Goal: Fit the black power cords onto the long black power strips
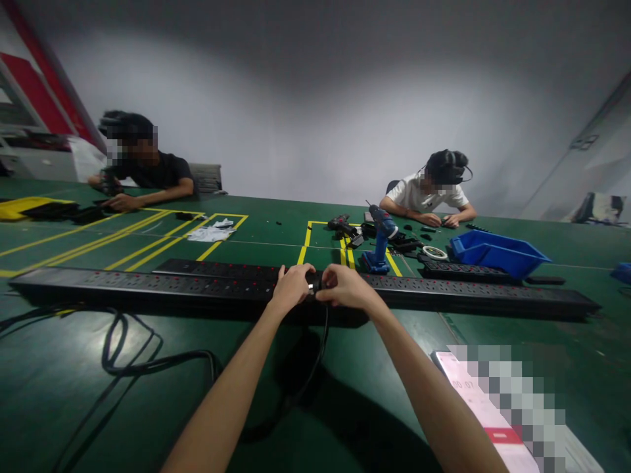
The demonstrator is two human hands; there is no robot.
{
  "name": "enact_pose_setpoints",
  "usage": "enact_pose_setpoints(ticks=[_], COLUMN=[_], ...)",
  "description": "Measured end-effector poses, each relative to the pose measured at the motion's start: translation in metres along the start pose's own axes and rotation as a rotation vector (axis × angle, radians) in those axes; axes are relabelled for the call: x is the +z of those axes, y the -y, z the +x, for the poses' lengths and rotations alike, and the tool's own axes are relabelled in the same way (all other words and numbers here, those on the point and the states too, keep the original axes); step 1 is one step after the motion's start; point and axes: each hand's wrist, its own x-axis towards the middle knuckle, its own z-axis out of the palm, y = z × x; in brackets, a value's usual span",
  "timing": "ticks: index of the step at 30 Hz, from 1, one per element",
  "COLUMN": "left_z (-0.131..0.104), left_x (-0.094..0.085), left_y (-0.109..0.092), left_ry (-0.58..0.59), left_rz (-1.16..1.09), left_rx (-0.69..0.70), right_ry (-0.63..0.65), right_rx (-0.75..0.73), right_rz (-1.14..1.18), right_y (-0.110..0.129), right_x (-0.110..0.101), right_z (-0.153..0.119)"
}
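Note:
Over the middle of a long black power strip, my left hand and my right hand are close together. Between them is a small black piece with a bright metal bit, apparently the end of a thin black cable that hangs below. The fingers of both hands are closed around this piece, and they partly hide it. Its exact kind cannot be made out. The power strip has rows of sockets with small red marks and lies crosswise on the green table.
Behind the strip stand a blue cordless drill and a blue bin. Thick black cables loop at left. A phone lies front right. White papers lie beyond the strip. Two people work across the table.

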Motion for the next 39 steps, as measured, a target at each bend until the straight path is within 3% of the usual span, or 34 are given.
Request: enact_pose_setpoints(ticks=[4,8,16,19,30,35,39], left_z=[-0.001,-0.003,-0.001,-0.001,-0.002,0.0,0.002], left_x=[-0.002,-0.004,-0.005,-0.005,-0.006,-0.003,-0.004], left_y=[0.0,0.001,-0.001,-0.002,-0.002,-0.002,-0.004], left_ry=[-0.001,0.004,0.032,0.036,0.017,0.003,0.016], left_rz=[0.014,0.042,0.072,0.082,0.047,0.033,0.029], left_rx=[0.023,0.035,0.018,0.008,0.019,0.001,-0.03], right_ry=[-0.07,-0.018,0.049,0.017,0.057,-0.08,-0.079], right_rx=[0.154,0.218,0.274,0.269,0.287,0.313,0.319], right_rz=[-0.031,-0.16,-0.208,-0.226,-0.259,-0.349,-0.277], right_y=[-0.006,-0.004,0.022,0.026,0.021,0.011,0.01], right_x=[-0.014,-0.012,-0.009,-0.006,-0.005,0.012,0.025], right_z=[0.054,0.08,0.091,0.093,0.096,0.099,0.106])
